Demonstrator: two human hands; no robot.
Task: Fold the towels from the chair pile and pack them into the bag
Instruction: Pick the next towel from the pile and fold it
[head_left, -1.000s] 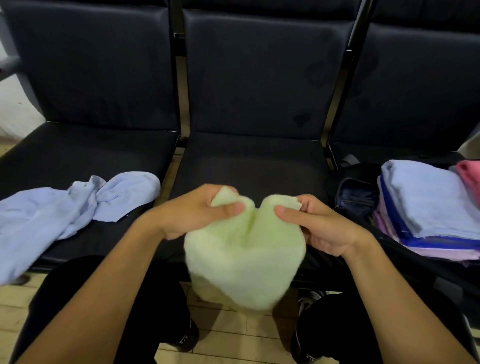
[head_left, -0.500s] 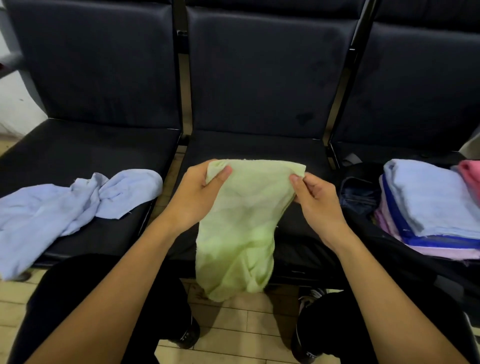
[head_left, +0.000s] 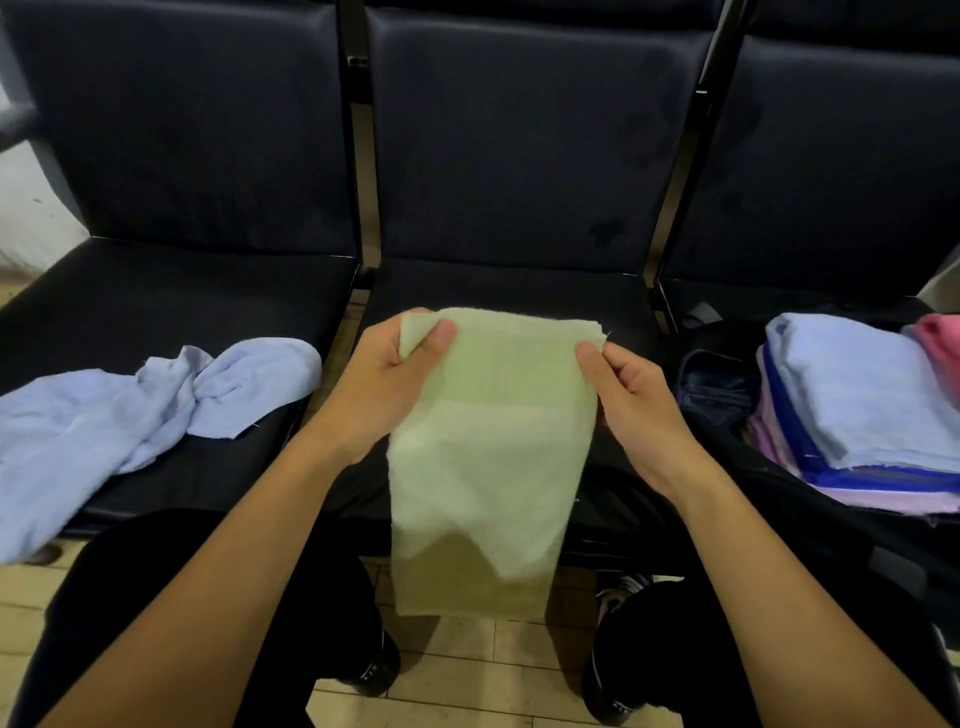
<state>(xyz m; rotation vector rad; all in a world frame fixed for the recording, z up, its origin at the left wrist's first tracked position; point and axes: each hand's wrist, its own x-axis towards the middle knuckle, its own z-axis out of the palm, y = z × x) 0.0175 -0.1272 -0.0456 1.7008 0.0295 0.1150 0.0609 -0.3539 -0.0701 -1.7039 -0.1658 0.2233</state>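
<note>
Both top corners of the green towel (head_left: 488, 447) were pinched, one by the left hand (head_left: 387, 387), one by the right hand (head_left: 631, 410). Bunched a second earlier, it had been drawn flat and hung over the middle seat (head_left: 519, 291), apparently ready for halving. Folded towels (head_left: 852, 395) were stacked in the bag (head_left: 722, 384) at right.

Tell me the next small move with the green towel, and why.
Probably lay the green towel down on the middle seat and fold it across. The left hand and right hand pinch its top corners; it hangs long, too long for the folded stack.
</note>
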